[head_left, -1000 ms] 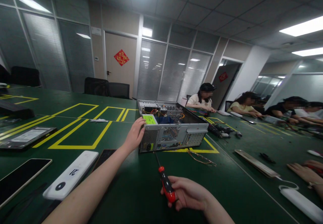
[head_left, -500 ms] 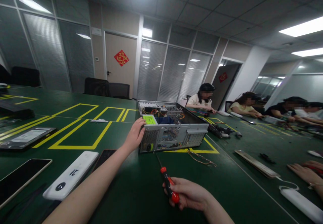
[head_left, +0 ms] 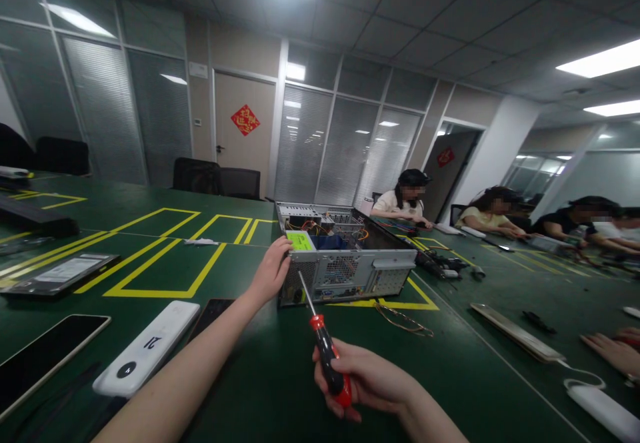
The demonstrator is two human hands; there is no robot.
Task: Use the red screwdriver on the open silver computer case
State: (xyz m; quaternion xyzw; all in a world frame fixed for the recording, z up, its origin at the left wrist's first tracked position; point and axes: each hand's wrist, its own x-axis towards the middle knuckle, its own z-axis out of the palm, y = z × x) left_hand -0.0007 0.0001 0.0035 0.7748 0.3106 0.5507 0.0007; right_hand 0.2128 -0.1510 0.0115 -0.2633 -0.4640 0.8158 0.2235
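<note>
An open computer case (head_left: 345, 266) lies on the green table (head_left: 250, 370), its rear panel facing me and wires showing inside. At its near left corner sits a power supply with a bright green label (head_left: 300, 241). My left hand (head_left: 271, 268) rests against that corner, fingers curled over the edge by the label; whether they grip it I cannot tell. In my right hand (head_left: 355, 376) is a red and black screwdriver (head_left: 325, 350), fingers wrapped round its handle. Its shaft points up and away, with the tip in front of the perforated left part of the rear panel.
A white device marked 21 (head_left: 150, 346), a phone (head_left: 47, 356) and a hard drive (head_left: 63, 275) lie to the left. Thin wire (head_left: 404, 318) lies right of the case, beside black cables (head_left: 440, 264). Several people sit along the right; another person's hand (head_left: 613, 350) is at the right edge.
The screwdriver has risen, its tip moving from the case's bottom edge up to the perforated panel. My left hand stays at the corner. The whole view has shifted slightly.
</note>
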